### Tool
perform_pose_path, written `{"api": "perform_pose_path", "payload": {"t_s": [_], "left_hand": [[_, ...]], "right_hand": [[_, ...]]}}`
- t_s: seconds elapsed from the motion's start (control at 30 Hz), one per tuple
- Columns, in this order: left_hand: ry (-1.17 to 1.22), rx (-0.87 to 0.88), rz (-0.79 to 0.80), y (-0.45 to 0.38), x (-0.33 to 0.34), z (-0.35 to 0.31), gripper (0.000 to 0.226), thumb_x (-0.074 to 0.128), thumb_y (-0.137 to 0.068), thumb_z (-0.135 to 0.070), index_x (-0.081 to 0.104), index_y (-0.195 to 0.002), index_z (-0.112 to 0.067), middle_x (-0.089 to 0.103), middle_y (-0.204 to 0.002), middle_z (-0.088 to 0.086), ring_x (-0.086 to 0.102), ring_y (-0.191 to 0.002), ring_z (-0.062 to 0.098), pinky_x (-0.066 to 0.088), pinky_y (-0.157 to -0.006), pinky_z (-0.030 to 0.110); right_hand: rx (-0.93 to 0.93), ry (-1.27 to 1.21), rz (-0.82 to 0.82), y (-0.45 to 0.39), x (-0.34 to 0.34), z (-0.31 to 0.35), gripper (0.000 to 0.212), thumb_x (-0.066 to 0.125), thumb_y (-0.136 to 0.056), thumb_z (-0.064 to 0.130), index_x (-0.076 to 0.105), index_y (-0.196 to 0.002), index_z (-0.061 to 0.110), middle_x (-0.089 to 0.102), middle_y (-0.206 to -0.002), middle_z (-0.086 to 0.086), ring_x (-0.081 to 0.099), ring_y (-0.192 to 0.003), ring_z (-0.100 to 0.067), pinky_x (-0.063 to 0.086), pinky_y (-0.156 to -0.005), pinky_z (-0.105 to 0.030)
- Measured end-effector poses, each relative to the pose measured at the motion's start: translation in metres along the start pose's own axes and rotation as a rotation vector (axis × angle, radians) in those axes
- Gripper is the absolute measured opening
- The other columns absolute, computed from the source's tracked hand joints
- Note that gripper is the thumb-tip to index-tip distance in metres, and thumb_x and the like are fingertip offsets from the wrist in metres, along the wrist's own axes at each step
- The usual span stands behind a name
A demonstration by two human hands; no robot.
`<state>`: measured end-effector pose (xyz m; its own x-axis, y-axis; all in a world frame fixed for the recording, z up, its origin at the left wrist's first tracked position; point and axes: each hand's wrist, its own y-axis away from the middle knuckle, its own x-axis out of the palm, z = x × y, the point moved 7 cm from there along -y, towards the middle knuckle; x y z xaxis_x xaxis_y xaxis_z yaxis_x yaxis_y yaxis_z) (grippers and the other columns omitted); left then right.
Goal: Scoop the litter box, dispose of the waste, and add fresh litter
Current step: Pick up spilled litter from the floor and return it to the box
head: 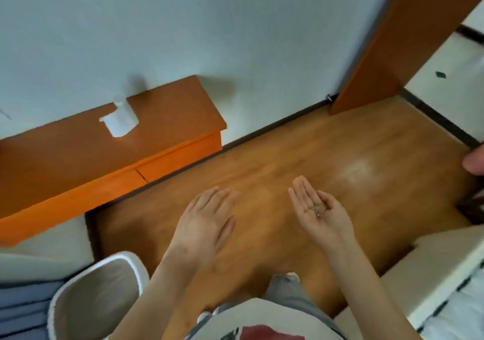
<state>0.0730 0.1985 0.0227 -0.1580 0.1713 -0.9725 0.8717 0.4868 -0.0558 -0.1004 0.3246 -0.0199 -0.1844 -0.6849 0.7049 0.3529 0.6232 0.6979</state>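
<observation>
Now picking stray litter bits (317, 210) off the floor (288, 161): right hand (318, 215) cupped open under them, left hand (205, 221) flat, fingers (217, 195) straight, holding nothing. No litter box seen, so hard to tell what's left.

a few dark litter grains (316, 209) lie in the upturned right palm (320, 212) — loose, uncovered.

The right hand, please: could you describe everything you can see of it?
The right hand is bare, turned palm up and slightly cupped, with the fingers straight and close together, pointing away from the person. A small pinch of dark grains or debris lies in the palm; what they are is too small to tell. The hand is held above the wooden floor, apart from the left hand, which is palm down beside it.
</observation>
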Motion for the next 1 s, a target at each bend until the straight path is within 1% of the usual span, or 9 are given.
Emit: {"api": "perform_pose_path", "payload": {"t_s": [0.1, 0.2, 0.27, 0.37, 0.43, 0.53, 0.67, 0.9, 1.0], "left_hand": [[-0.02, 0.154, 0.039, -0.071, 0.022, -0.07, 0.045, 0.029, -0.099, -0.044, 0.044, -0.139, -0.028, 0.055, -0.136, -0.007, 0.048, -0.13, 0.017, 0.025, -0.108, 0.035], [-0.018, 0.332, 0.048, -0.136, 0.041, -0.147, 0.045, 0.03, -0.099, -0.042, 0.051, -0.135, -0.025, 0.059, -0.132, -0.006, 0.051, -0.126, 0.016, 0.026, -0.108, 0.035], [0.022, 0.434, 0.063, -0.172, 0.052, -0.195, 0.045, 0.032, -0.098, -0.04, 0.056, -0.131, -0.02, 0.061, -0.129, -0.001, 0.054, -0.123, 0.019, 0.032, -0.108, 0.037], [0.069, 0.535, 0.109, -0.221, 0.07, -0.249, 0.044, 0.035, -0.098, -0.039, 0.058, -0.129, -0.018, 0.061, -0.128, 0.002, 0.053, -0.124, 0.021, 0.042, -0.106, 0.039], [0.072, 0.572, 0.131, -0.251, 0.08, -0.272, 0.044, 0.035, -0.097, -0.039, 0.059, -0.127, -0.018, 0.061, -0.127, 0.001, 0.053, -0.123, 0.019, 0.04, -0.106, 0.037], [0.058, 0.623, 0.156, -0.295, 0.097, -0.292, 0.043, 0.036, -0.096, -0.04, 0.061, -0.124, -0.019, 0.061, -0.126, -0.001, 0.051, -0.123, 0.017, 0.032, -0.108, 0.031], [0.045, 0.678, 0.186, -0.373, 0.126, -0.305, 0.044, 0.034, -0.097, -0.042, 0.059, -0.125, -0.019, 0.06, -0.129, -0.002, 0.05, -0.124, 0.017, 0.038, -0.106, 0.034], [0.013, 0.852, 0.179, -0.553, 0.146, -0.343, 0.046, 0.035, -0.098, -0.043, 0.048, -0.137, -0.023, 0.053, -0.139, -0.003, 0.043, -0.133, 0.017, 0.029, -0.115, 0.039], [0.009, 0.931, 0.186, -0.631, 0.141, -0.367, 0.047, 0.034, -0.099, -0.047, 0.045, -0.139, -0.026, 0.051, -0.142, -0.004, 0.041, -0.135, 0.017, 0.025, -0.115, 0.039]], "right_hand": [[-0.107, -0.088, -0.043, 0.005, -0.025, 0.084, 0.044, 0.033, -0.1, 0.013, 0.066, -0.102, -0.015, 0.067, -0.113, -0.026, 0.062, -0.106, -0.035, 0.046, -0.097, -0.047], [-0.199, -0.175, -0.088, 0.013, -0.051, 0.167, 0.041, 0.032, -0.101, 0.015, 0.062, -0.114, -0.011, 0.065, -0.116, -0.025, 0.061, -0.11, -0.034, 0.045, -0.101, -0.045], [-0.265, -0.25, -0.093, 0.019, -0.065, 0.216, 0.041, 0.032, -0.101, 0.015, 0.06, -0.116, -0.01, 0.064, -0.119, -0.026, 0.06, -0.113, -0.035, 0.046, -0.099, -0.046], [-0.359, -0.348, -0.109, 0.022, -0.08, 0.278, 0.041, 0.033, -0.101, 0.014, 0.061, -0.116, -0.011, 0.064, -0.118, -0.026, 0.062, -0.108, -0.036, 0.05, -0.087, -0.048], [-0.397, -0.392, -0.116, 0.019, -0.086, 0.31, 0.04, 0.034, -0.101, 0.015, 0.06, -0.118, -0.01, 0.064, -0.119, -0.026, 0.062, -0.106, -0.038, 0.051, -0.085, -0.049], [-0.426, -0.455, -0.139, 0.002, -0.09, 0.349, 0.04, 0.034, -0.102, 0.016, 0.059, -0.119, -0.01, 0.064, -0.118, -0.026, 0.061, -0.106, -0.037, 0.049, -0.089, -0.048], [-0.454, -0.522, -0.179, -0.042, -0.082, 0.4, 0.042, 0.032, -0.103, 0.018, 0.059, -0.121, -0.009, 0.065, -0.118, -0.024, 0.062, -0.106, -0.036, 0.047, -0.094, -0.046], [-0.604, -0.706, -0.175, -0.118, -0.02, 0.516, 0.043, 0.032, -0.104, 0.021, 0.062, -0.113, -0.009, 0.068, -0.111, -0.025, 0.062, -0.102, -0.037, 0.041, -0.106, -0.043], [-0.66, -0.733, -0.14, -0.136, 0.012, 0.562, 0.042, 0.033, -0.104, 0.02, 0.062, -0.112, -0.009, 0.068, -0.11, -0.025, 0.063, -0.099, -0.037, 0.041, -0.104, -0.043]]}}
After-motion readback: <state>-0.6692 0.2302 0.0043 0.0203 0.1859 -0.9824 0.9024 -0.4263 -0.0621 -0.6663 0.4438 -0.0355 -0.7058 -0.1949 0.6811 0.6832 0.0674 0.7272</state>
